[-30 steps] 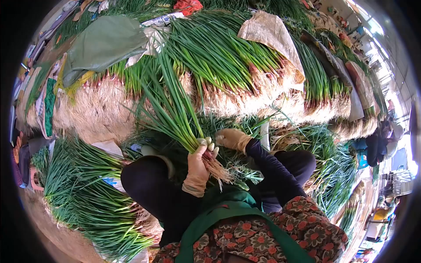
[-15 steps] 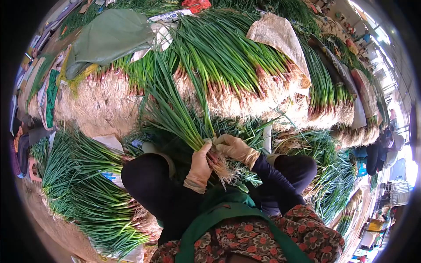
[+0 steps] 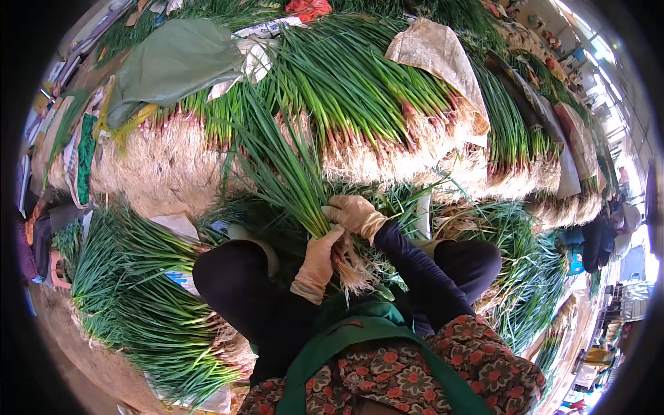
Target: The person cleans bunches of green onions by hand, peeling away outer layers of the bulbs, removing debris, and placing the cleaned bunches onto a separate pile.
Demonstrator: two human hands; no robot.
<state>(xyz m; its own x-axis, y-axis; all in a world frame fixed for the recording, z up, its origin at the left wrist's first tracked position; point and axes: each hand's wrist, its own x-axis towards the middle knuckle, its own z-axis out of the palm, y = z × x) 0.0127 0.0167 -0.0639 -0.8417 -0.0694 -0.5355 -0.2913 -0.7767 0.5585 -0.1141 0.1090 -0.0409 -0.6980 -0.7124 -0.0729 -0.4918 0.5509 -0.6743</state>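
A bunch of green onions (image 3: 299,185) slants across the middle, its leaves pointing up and left and its pale roots hanging down to the right. My left hand (image 3: 318,264), in a pale glove, is wrapped round the bunch just above the roots. Also gloved, my right hand (image 3: 355,216) has its fingers curled against the stems on the right side, a little higher than the left. Its fingertips are partly hidden, so what exactly they pinch is hard to see. Loose green leaves (image 3: 398,207) lie behind and beneath both hands.
Ahead stands a long stack of green onions (image 3: 346,90), roots facing me, partly covered by a green sheet (image 3: 173,66) and a beige sack (image 3: 443,66). More onions (image 3: 159,304) lie at my left, and a leafy heap (image 3: 526,277) at my right. People sit far right.
My right hand has shifted slightly up, from a pinch beside the stems to curled fingers against them. The separate leaves it held upright now lie in with the bunch. The roots hang more steeply.
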